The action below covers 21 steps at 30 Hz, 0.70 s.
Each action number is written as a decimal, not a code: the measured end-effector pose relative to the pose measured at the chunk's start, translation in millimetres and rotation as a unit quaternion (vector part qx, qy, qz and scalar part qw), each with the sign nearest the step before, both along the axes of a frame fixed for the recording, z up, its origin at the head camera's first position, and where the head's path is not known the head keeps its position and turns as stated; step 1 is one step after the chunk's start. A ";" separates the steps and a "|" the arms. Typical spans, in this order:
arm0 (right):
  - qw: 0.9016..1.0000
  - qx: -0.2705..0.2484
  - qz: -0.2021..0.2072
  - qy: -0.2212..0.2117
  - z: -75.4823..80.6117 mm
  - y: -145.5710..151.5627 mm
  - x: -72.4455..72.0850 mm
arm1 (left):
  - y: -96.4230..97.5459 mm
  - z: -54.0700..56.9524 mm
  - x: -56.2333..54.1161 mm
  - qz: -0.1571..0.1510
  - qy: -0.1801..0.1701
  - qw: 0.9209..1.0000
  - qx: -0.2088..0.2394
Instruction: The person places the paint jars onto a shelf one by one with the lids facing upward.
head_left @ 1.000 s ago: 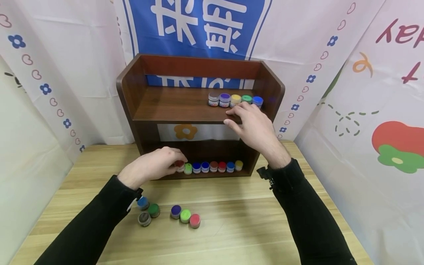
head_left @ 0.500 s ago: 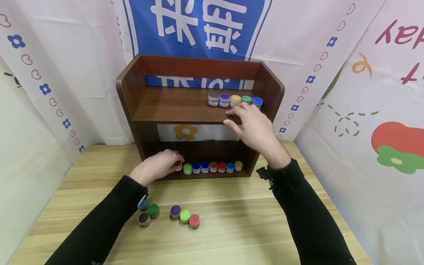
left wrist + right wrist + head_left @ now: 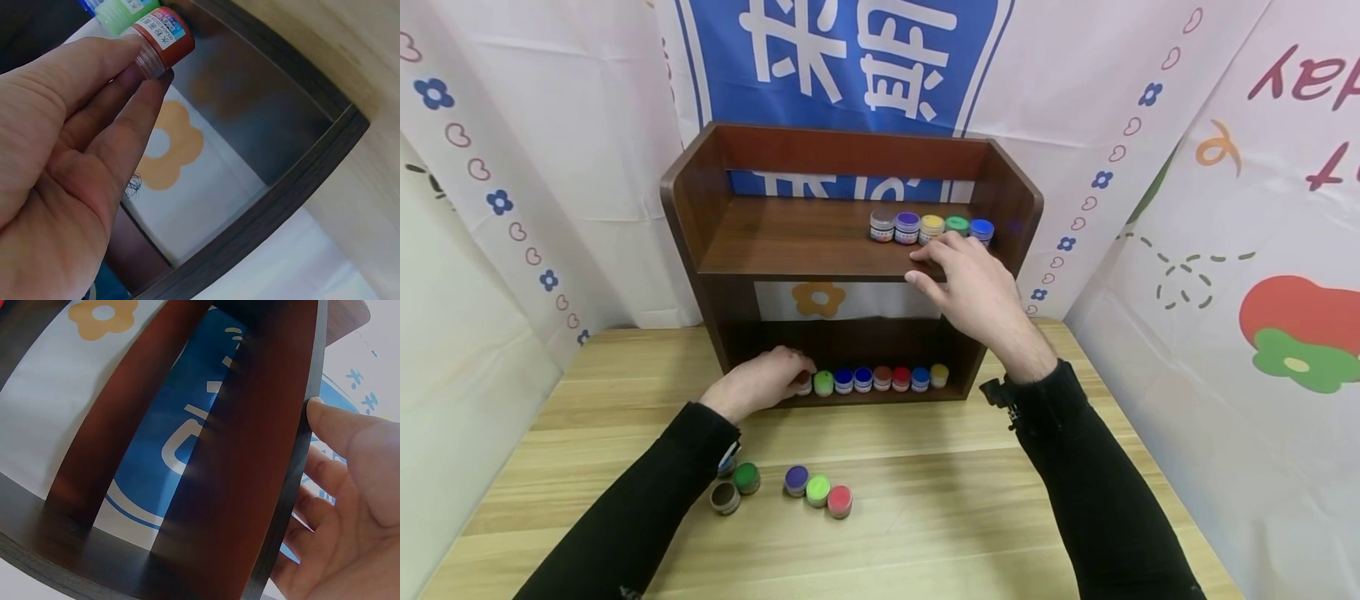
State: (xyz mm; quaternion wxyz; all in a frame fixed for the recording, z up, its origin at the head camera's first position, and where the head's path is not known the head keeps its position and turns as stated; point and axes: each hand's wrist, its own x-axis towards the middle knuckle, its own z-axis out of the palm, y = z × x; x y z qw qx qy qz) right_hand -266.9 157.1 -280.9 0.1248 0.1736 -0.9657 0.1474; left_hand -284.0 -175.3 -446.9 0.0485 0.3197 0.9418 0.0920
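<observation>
My left hand (image 3: 758,382) pinches a small paint jar (image 3: 172,40) with a red-brown body and a printed label, between thumb and fingertips. In the head view that jar stands at the left end of a row in the lower compartment, beside a light green paint jar (image 3: 823,382). My right hand (image 3: 973,287) holds the front edge of the middle shelf (image 3: 805,250). Its thumb lies against that edge in the right wrist view, with the fingers on the other side. Several paint jars stand just behind it, including a yellow-lidded one (image 3: 932,228); the hand partly hides some.
The dark brown wooden rack (image 3: 696,217) stands at the back of the light wood table (image 3: 940,500). In front of it are loose paint jars, among them a green one (image 3: 747,478), a purple one (image 3: 796,480) and a pink one (image 3: 839,502). Printed cloth hangs behind.
My left hand has moved slightly down and in toward the lower compartment, with the red-brown paint jar shifting a little down and left. My right hand has stayed in place.
</observation>
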 end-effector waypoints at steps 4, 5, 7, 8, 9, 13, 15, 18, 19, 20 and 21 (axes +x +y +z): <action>1.000 -0.001 0.000 0.001 -0.1 -0.3 0.1 | -0.5 -2.9 -2.0 0.001 -0.011 1.000 0.005; 1.000 -0.001 -0.001 0.001 0.0 -0.5 0.2 | -0.8 -3.3 -2.3 0.001 -0.012 1.000 0.007; 1.000 -0.002 0.000 0.000 0.0 -0.8 0.4 | -1.0 -4.2 -2.7 0.003 -0.016 1.000 0.009; 1.000 -0.003 0.000 0.000 -0.1 -0.8 0.5 | -0.9 -4.8 -3.2 0.004 -0.017 1.000 0.010; 1.000 -0.003 0.000 0.000 -0.1 -0.9 0.6 | -0.7 -5.1 -3.4 0.004 -0.017 1.000 0.010; 1.000 -0.002 0.000 0.002 -0.1 -0.5 0.8 | 0.0 -4.6 -2.8 0.002 -0.014 1.000 0.012; 1.000 -0.001 0.001 0.003 -0.1 -0.3 0.8 | 0.1 -2.4 -0.5 0.001 -0.007 1.000 0.015; 1.000 0.000 0.001 0.003 0.0 0.0 0.8 | 0.3 2.4 4.6 -0.002 0.007 1.000 0.021; 1.000 0.000 0.001 0.003 0.0 0.0 0.7 | 0.5 4.1 6.6 -0.003 0.010 1.000 0.025; 1.000 0.000 0.001 0.003 0.1 0.0 0.7 | 0.4 6.2 8.9 -0.007 0.014 0.999 0.028; 1.000 0.001 0.001 0.003 0.1 0.0 0.7 | 0.6 7.5 10.8 -0.009 0.015 0.999 0.032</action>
